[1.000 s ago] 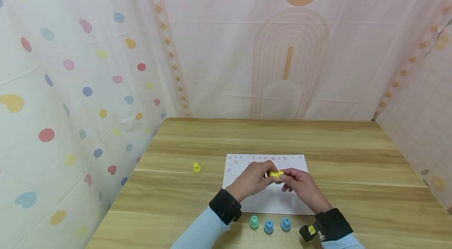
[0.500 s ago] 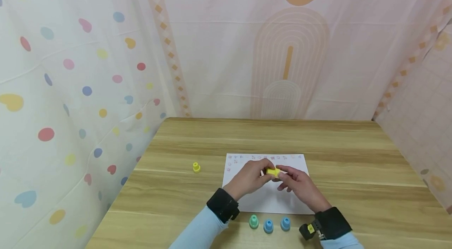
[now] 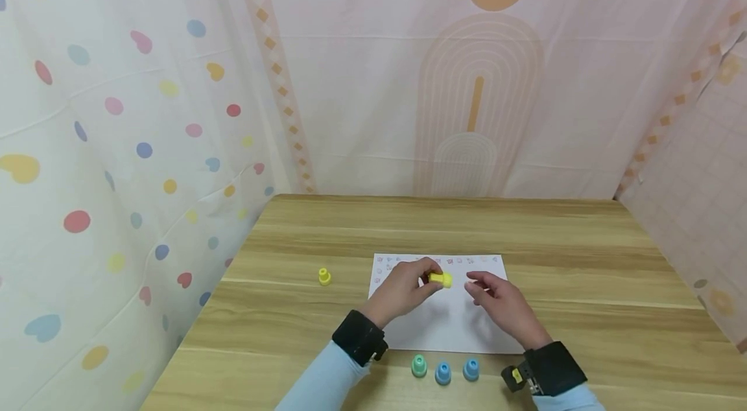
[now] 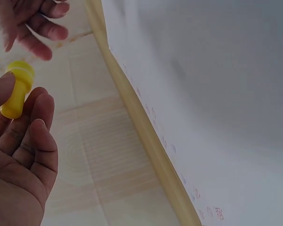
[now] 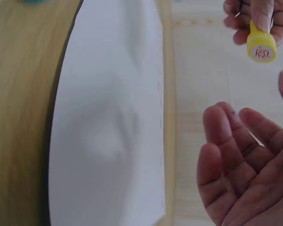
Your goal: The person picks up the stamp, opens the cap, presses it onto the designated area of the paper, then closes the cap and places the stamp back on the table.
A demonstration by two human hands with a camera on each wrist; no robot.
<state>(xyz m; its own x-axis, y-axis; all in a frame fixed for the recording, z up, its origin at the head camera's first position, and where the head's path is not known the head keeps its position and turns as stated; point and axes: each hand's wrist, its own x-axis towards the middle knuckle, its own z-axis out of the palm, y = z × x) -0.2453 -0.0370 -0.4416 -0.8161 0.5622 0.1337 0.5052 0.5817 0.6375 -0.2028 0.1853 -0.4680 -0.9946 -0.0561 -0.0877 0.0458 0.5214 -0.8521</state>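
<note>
Above a white sheet of paper point(image 3: 438, 327), my left hand point(image 3: 403, 291) pinches a yellow stamp point(image 3: 445, 279) between thumb and fingers. In the left wrist view, the stamp point(image 4: 19, 92) has its slim handle in the grip and its wide end pointing away from the palm. The right wrist view shows its round face point(image 5: 262, 53) with a red pattern. My right hand point(image 3: 504, 307) hovers over the paper's right part, fingers loosely bent and holding nothing, with a gap between it and the stamp. Small reddish prints point(image 3: 469, 261) run along the paper's far edge.
A second yellow stamp-shaped piece point(image 3: 324, 277) stands on the wooden table point(image 3: 280, 320) left of the paper. In front of the near edge stand a green piece point(image 3: 419, 365) and two blue ones point(image 3: 443, 373). Patterned curtains point(image 3: 362, 106) hang behind and beside the table.
Both hands had their fingers on the yellow stamp earlier. My right hand has let go and moved slightly right; my left hand has drawn the stamp to the left.
</note>
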